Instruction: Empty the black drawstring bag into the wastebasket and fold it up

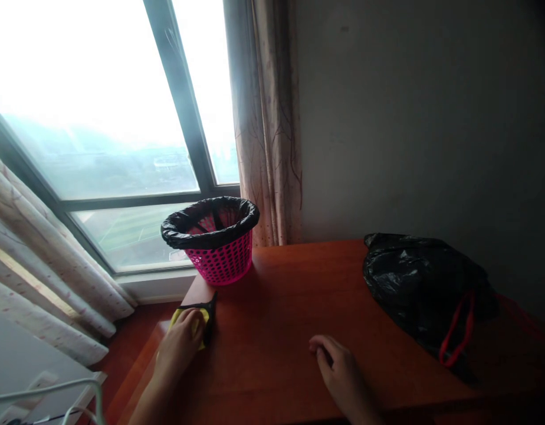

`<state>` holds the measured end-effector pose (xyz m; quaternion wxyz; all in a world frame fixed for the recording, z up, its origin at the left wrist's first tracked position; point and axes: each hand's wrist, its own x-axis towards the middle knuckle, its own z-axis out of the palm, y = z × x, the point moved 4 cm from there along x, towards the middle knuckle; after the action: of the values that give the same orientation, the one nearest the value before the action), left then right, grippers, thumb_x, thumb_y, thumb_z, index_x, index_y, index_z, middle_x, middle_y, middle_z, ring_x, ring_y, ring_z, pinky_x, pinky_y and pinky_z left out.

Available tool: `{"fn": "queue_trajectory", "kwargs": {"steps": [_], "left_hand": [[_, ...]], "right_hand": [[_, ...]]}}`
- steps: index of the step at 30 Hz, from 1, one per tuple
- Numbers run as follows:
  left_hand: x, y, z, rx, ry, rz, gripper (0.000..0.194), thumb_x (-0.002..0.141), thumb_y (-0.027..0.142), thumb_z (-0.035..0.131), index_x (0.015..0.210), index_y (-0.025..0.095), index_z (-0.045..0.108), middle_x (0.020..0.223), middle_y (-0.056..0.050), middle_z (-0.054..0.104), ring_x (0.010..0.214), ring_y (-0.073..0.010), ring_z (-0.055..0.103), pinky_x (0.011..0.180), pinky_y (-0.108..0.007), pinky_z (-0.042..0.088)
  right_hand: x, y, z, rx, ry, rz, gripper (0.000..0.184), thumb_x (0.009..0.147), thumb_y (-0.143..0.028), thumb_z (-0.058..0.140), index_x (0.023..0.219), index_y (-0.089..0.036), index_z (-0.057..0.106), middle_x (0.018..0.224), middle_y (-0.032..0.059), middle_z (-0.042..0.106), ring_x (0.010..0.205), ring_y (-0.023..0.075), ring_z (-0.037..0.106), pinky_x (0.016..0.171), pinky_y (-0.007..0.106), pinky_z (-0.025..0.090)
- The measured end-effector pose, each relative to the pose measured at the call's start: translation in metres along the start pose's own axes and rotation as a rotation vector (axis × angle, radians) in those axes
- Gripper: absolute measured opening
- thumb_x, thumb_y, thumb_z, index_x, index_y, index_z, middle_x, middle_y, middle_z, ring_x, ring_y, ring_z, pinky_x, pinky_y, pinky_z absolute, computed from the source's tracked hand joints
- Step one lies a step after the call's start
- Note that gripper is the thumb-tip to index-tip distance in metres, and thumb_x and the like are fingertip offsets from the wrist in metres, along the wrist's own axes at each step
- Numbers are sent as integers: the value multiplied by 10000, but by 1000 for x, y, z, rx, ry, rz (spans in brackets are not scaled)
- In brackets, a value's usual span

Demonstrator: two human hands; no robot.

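By the table's [263, 330] left edge, left fingers [191, 322] hold a yellow bundle [206, 315]; right fingers [326, 341], loosely parted, have room around.

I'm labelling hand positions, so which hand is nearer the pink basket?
The left: it grips the yellow-and-black item just in front of the pink basket. The right hand is farther off, to the basket's right and nearer the viewer.

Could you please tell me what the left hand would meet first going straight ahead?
The left hand would probably meet the pink basket, beyond the yellow item it touches, though depth is unclear.
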<state>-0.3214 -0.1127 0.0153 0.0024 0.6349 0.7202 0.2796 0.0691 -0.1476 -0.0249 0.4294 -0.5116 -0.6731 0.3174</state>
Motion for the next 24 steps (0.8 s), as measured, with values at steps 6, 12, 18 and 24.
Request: {"fn": "queue_trajectory", "kwargs": {"steps": [6, 12, 18, 24], "left_hand": [[22, -1, 10, 253, -70, 186, 216, 939, 249, 373, 917, 188, 579, 1015, -131, 628, 870, -261, 601, 814, -411, 483], [34, -8, 10, 176, -113, 249, 222, 943, 225, 396, 926, 222, 617, 969, -76, 636, 852, -231, 592, 808, -381, 497], [36, 0, 8, 133, -129, 262, 217, 905, 194, 419, 943, 235, 628, 931, -56, 639, 865, -223, 589, 822, -363, 502], [37, -9, 14, 164, -52, 261, 270, 955, 267, 375, 945, 239, 643, 943, -58, 687, 887, -239, 623, 819, -377, 513]], "right_hand": [[0, 1, 1, -42, -12, -17, 256, 910, -179, 411, 945, -204, 663, 921, 71, 700, 862, 214, 672, 795, 317, 516], [0, -3, -1, -47, -1, -15, 260, 908, -162, 418, 954, -211, 669, 921, 63, 701, 863, 211, 672, 792, 308, 512], [0, -1, -1, -32, -5, -10, 257, 909, -164, 427, 942, -218, 676, 921, 61, 704, 862, 212, 672, 786, 309, 513], [3, -3, -2, 14, 2, 10, 250, 915, -191, 436, 956, -211, 682, 936, 73, 708, 894, 228, 676, 822, 345, 526]]}}
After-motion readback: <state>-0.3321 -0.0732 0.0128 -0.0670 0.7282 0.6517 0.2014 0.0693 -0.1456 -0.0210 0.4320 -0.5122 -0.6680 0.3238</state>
